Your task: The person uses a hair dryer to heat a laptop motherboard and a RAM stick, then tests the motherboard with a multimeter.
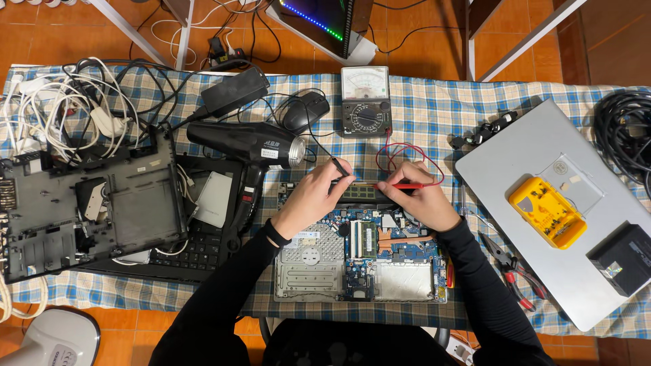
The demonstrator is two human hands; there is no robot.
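Note:
My left hand point(313, 195) pinches a black test probe point(339, 167) and my right hand point(422, 197) pinches a red test probe point(405, 186). Both probe tips rest on a dark memory module point(358, 192) lying at the far edge of an opened laptop base point(358, 256) with its blue circuit board exposed. Red and black leads run up to an analog multimeter point(366, 100) at the table's far side. Both sleeves are black, and a black band circles the left wrist.
A black hair dryer point(252, 148) lies left of my hands, beside a stripped laptop chassis point(88, 207) and tangled white cables point(64, 108). To the right sit a closed silver laptop point(542, 203) bearing a yellow bit case point(548, 212), a small black box point(625, 259), and red-handled pliers point(515, 270).

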